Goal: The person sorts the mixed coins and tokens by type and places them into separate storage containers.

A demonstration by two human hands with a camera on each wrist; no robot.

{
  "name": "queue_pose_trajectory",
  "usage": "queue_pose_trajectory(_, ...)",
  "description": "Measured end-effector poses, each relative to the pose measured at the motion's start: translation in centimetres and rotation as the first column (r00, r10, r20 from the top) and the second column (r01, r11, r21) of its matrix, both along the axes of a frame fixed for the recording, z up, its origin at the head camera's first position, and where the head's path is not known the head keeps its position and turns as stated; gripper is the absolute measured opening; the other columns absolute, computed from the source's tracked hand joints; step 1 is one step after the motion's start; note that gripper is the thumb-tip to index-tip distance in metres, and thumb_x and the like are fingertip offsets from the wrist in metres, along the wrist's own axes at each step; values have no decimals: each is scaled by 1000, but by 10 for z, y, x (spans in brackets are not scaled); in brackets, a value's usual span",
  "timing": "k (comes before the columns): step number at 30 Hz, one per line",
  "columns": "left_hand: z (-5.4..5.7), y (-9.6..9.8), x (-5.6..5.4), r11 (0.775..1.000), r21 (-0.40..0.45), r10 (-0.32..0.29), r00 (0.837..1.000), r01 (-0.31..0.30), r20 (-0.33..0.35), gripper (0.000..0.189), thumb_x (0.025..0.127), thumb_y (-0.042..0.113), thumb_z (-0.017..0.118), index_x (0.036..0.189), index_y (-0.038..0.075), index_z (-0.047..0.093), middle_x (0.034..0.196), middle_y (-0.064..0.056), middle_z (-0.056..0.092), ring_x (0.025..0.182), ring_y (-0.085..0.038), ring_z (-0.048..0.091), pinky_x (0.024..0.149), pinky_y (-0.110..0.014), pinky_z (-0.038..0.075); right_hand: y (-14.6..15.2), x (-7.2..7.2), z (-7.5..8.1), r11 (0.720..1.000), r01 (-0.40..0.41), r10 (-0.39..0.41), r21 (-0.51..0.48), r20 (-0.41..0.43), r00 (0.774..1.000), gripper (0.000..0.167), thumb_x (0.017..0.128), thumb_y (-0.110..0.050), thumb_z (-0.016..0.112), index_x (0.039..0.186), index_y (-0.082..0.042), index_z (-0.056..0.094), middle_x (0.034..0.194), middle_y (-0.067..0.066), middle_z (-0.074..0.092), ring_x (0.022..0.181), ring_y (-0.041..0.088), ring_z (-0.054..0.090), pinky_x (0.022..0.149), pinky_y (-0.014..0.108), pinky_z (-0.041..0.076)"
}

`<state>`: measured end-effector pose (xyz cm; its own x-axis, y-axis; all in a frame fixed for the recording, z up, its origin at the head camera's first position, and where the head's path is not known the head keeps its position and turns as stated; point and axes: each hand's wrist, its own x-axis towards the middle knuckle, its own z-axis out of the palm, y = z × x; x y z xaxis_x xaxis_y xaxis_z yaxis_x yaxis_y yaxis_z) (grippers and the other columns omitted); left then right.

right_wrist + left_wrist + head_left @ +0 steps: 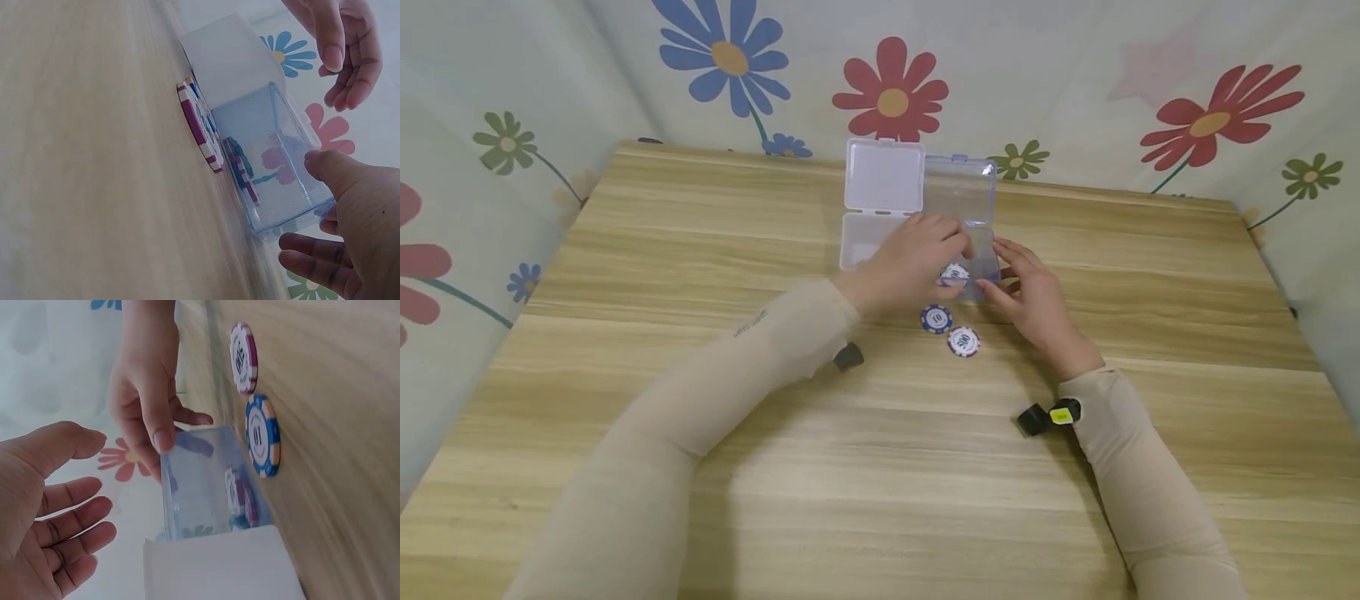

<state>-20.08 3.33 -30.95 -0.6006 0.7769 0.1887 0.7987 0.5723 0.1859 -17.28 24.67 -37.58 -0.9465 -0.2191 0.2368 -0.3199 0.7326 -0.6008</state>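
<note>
A clear bluish plastic box stands with its lid swung back near the table's far side. My right hand grips its right front corner, thumb on the front wall and fingers along the side. Over the box hovers my left hand, fingers loosely bent and holding nothing in the left wrist view. Poker chips lie inside, seen through the clear wall. In front, flat on the table, are a blue chip marked 10 and a purple-edged chip marked 500.
A white plastic box, its lid also raised, stands against the clear box's left side. Behind both, the wooden table's far edge meets a cloth printed with flowers.
</note>
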Motion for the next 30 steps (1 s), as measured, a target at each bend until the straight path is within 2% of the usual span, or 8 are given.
queue_pose_trajectory(4,-5,-2,9,998,39,-41,997,44,-71,35,84,31,70,110,9,64,111,-6,63,113,-25,56,95,-37,44,0,0,0,1000,-2,2,2,-3,1000,60,90,-18,67,141,3,43,149,18,41,99,36,65,80,44,58)
queue_pose_trajectory(6,-7,-4,13,998,41,-45,996,48,-79,35,84,32,71,109,8,65,109,-6,64,110,-25,57,89,-36,45,0,1,0,1000,0,0,1,3,1000,60,90,-18,67,141,3,42,149,18,41,99,36,65,80,44,58)
queue_pose_trajectory(13,-13,-12,25,1000,14,15,1000,-15,7,39,84,32,72,114,9,63,112,-5,62,110,-23,55,92,-36,44,-1,1,1,1000,4,-4,10,16,1000,61,90,-20,67,142,2,42,150,17,40,99,36,65,81,44,58)
queue_pose_trajectory(19,-22,-17,31,997,8,82,995,-82,65,39,86,35,70,115,10,63,113,-5,63,108,-23,56,93,-36,44,0,1,2,1000,2,-2,21,5,1000,61,90,-20,67,141,3,42,150,17,40,98,36,65,81,44,58)
queue_pose_trajectory(24,-28,-18,37,992,11,124,990,-125,65,38,86,36,70,114,11,65,112,-5,65,107,-22,58,90,-35,46,-1,1,3,1000,3,-3,20,12,1000,61,90,-20,67,142,3,42,150,18,40,99,36,65,81,44,58)
queue_pose_trajectory(30,-30,-20,44,991,18,134,990,-135,40,37,86,36,70,113,11,65,109,-3,66,102,-21,59,86,-33,47,-1,2,4,1000,2,-2,9,19,1000,61,90,-18,68,141,3,42,150,18,40,98,37,65,81,45,58)
